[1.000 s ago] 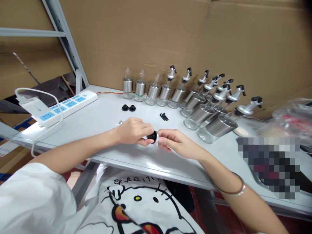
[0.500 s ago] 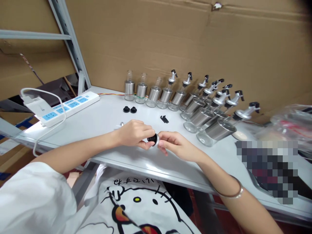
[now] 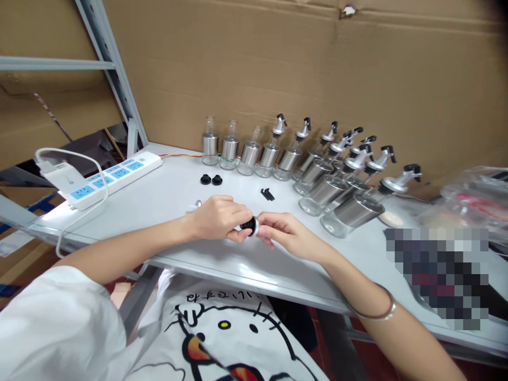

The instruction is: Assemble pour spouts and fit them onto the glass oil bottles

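Close to the table's front edge, my left hand [image 3: 222, 218] pinches a ribbed black stopper [image 3: 247, 226] between thumb and fingers. From the other side, my right hand [image 3: 289, 235] grips a silver pourer top [image 3: 256, 226], whose rim meets the stopper; its spout is hidden by my fingers. Beyond my hands lie two more black stoppers [image 3: 211, 180] and a few small black flip caps [image 3: 268, 194]. A small silver piece [image 3: 198, 203], partly covered, peeks out behind my left hand.
Three glass bottles [image 3: 230, 145] with steel sleeves have bare necks. Several others [image 3: 359, 209] carry pourers, curving along the right. A power strip [image 3: 115, 180] with a white cable lies left. Plastic bags [image 3: 472, 203] and a blurred-out dark object [image 3: 440, 280] sit at the right.
The view has shifted very slightly. Both hands keep the same hold on the stopper and the pourer top, with hardly any movement.
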A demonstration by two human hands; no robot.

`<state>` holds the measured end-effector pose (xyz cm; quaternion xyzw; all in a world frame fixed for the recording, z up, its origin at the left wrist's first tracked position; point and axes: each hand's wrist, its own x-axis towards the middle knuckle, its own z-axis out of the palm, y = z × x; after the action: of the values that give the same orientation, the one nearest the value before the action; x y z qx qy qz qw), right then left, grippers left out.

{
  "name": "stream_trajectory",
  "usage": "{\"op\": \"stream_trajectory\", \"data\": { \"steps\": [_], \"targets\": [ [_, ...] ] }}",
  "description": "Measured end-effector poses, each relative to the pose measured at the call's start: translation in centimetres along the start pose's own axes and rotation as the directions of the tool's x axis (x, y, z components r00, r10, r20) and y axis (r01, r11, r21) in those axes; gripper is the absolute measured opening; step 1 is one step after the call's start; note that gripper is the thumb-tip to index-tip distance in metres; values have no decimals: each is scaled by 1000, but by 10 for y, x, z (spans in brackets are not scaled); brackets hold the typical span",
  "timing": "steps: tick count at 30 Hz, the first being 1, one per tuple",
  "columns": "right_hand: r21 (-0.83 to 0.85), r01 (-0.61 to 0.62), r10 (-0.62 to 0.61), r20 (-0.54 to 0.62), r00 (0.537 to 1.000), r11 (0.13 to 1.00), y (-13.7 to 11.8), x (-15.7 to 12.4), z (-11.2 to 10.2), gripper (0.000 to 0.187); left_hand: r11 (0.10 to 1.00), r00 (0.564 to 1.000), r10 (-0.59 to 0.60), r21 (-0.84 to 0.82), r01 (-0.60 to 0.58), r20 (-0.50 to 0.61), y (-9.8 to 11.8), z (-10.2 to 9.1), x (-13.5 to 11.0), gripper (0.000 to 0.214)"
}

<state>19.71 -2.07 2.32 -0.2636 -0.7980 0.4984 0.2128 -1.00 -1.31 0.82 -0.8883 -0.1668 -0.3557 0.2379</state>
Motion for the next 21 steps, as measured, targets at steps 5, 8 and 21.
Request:
{"op": "stream_trajectory", "data": {
  "steps": [5,8,21],
  "targets": [
    [-87,82,-93,-132,987,993,-7,0,8,30,997,994,-65,-46,61,-84,0,-4,4,39],
    [-287,129,-196,-216,957,949,-9,-1,11,25,989,989,-130,-87,123,-73,-1,-4,5,39],
    [-951,305,-802,146,578,46,-11,2,-1,10,867,921,-366,-311,390,136,4,-11,11,55]
  ]
}}
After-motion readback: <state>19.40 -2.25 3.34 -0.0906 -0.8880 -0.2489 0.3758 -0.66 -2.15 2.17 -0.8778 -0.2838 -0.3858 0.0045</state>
